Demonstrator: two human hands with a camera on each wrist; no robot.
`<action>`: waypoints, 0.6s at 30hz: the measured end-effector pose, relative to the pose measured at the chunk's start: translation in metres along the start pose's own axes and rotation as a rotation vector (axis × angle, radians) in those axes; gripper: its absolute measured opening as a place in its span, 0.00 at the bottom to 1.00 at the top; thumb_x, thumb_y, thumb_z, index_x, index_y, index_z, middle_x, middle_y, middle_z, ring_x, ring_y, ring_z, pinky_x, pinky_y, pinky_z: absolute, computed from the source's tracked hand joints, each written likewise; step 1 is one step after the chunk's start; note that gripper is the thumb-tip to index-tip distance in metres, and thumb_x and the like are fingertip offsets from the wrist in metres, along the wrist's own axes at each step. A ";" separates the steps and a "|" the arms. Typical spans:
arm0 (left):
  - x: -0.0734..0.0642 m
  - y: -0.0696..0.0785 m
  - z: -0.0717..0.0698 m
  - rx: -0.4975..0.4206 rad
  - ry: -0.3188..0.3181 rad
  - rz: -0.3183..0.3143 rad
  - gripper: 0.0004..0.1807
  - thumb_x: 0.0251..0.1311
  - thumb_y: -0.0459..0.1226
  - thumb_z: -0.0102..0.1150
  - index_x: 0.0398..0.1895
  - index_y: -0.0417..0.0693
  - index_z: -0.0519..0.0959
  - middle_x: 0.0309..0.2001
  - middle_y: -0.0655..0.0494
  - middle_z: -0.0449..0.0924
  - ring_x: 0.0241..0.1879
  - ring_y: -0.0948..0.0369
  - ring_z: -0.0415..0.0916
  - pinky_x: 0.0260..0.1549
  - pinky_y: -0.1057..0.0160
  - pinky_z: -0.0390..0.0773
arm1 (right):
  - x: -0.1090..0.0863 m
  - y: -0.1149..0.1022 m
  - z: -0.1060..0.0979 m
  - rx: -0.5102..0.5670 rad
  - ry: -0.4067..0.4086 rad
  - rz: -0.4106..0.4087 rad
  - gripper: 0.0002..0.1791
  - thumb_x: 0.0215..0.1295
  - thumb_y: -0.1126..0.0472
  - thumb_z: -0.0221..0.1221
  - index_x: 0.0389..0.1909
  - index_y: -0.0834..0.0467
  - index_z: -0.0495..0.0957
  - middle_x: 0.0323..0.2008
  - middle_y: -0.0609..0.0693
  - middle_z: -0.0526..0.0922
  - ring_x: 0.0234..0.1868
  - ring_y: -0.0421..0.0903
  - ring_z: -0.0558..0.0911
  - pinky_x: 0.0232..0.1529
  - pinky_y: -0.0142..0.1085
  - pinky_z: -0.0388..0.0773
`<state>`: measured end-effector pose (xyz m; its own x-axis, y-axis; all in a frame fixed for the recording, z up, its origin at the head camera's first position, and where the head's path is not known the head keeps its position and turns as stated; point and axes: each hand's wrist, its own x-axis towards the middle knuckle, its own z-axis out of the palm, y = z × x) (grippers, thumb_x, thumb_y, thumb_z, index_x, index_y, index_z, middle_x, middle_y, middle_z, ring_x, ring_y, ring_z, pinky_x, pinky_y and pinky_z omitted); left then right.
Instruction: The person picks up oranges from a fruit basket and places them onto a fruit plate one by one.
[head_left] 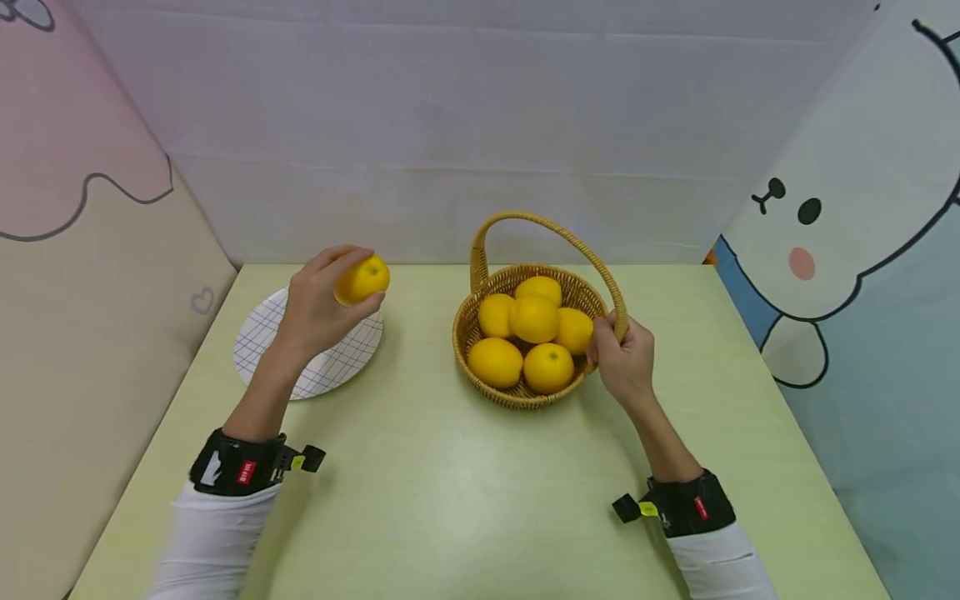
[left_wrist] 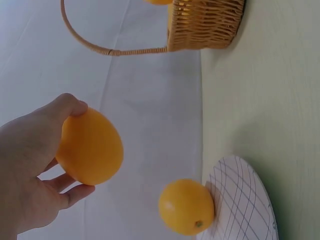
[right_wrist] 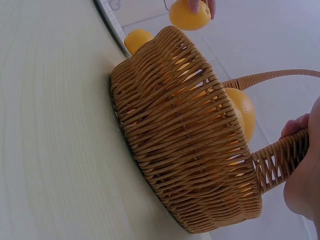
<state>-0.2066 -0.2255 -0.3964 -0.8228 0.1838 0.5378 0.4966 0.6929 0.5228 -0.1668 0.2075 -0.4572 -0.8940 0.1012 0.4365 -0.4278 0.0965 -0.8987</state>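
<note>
Left hand (head_left: 315, 304): grasping orange (head_left: 362, 280); weak pinch could drop it.
Right hand (head_left: 627, 358): gripping basket handle (head_left: 517, 215); tugging could spill oranges (head_left: 535, 318).
Plate (head_left: 337, 367): second orange (left_wrist: 186, 206), bumped, might roll.

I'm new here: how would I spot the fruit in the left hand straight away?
On the pale table, find the wicker basket, then the white plate with crossing lines to its left. Near that plate, the left hand holds one yellow fruit. It is the only one in the air; the other fruits rest in the basket or on the plate.
</note>
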 end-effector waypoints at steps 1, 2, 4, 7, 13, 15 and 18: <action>0.001 -0.003 -0.003 0.006 0.005 -0.010 0.30 0.61 0.29 0.81 0.68 0.41 0.86 0.69 0.38 0.84 0.64 0.36 0.84 0.57 0.31 0.91 | 0.000 0.000 0.000 0.001 -0.001 0.001 0.23 0.84 0.70 0.52 0.22 0.71 0.67 0.13 0.45 0.73 0.13 0.49 0.71 0.14 0.29 0.70; 0.001 -0.006 -0.005 0.013 0.010 -0.019 0.30 0.61 0.29 0.81 0.68 0.40 0.86 0.69 0.37 0.84 0.65 0.36 0.84 0.57 0.31 0.90 | 0.000 0.000 0.000 0.001 -0.001 0.001 0.23 0.84 0.70 0.52 0.22 0.71 0.67 0.13 0.45 0.73 0.13 0.50 0.71 0.14 0.29 0.70; 0.003 -0.013 -0.010 0.021 0.014 -0.045 0.30 0.62 0.29 0.81 0.68 0.40 0.86 0.69 0.36 0.84 0.65 0.35 0.83 0.58 0.30 0.90 | 0.000 0.000 0.000 0.002 0.001 0.001 0.23 0.84 0.70 0.52 0.22 0.71 0.67 0.13 0.45 0.73 0.13 0.50 0.71 0.14 0.28 0.69; 0.006 -0.021 -0.016 0.021 0.023 -0.089 0.30 0.62 0.30 0.81 0.69 0.39 0.86 0.69 0.36 0.83 0.67 0.35 0.83 0.61 0.28 0.88 | 0.000 0.000 0.000 0.001 0.003 -0.001 0.23 0.84 0.70 0.52 0.22 0.71 0.66 0.13 0.45 0.73 0.13 0.49 0.70 0.14 0.28 0.69; 0.010 -0.039 -0.025 0.047 0.014 -0.152 0.31 0.64 0.33 0.80 0.71 0.39 0.85 0.71 0.35 0.83 0.68 0.33 0.81 0.63 0.27 0.86 | 0.000 0.001 0.000 0.002 -0.001 -0.013 0.23 0.84 0.71 0.52 0.22 0.71 0.66 0.13 0.45 0.72 0.13 0.49 0.70 0.14 0.28 0.69; 0.011 -0.044 -0.028 0.065 0.012 -0.169 0.31 0.65 0.34 0.80 0.71 0.39 0.84 0.71 0.34 0.83 0.69 0.33 0.81 0.64 0.27 0.85 | 0.000 0.001 0.000 0.005 -0.003 -0.015 0.23 0.84 0.70 0.52 0.23 0.71 0.66 0.13 0.45 0.73 0.13 0.49 0.70 0.14 0.28 0.69; 0.013 -0.053 -0.033 0.079 0.014 -0.201 0.31 0.66 0.35 0.79 0.72 0.39 0.84 0.72 0.34 0.82 0.70 0.32 0.79 0.64 0.26 0.85 | 0.000 0.002 0.000 0.006 -0.005 -0.013 0.23 0.85 0.70 0.52 0.23 0.71 0.66 0.13 0.44 0.73 0.13 0.49 0.71 0.15 0.28 0.69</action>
<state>-0.2347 -0.2828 -0.3957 -0.8989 0.0269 0.4373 0.2988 0.7675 0.5671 -0.1678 0.2081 -0.4587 -0.8891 0.0947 0.4477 -0.4400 0.0915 -0.8933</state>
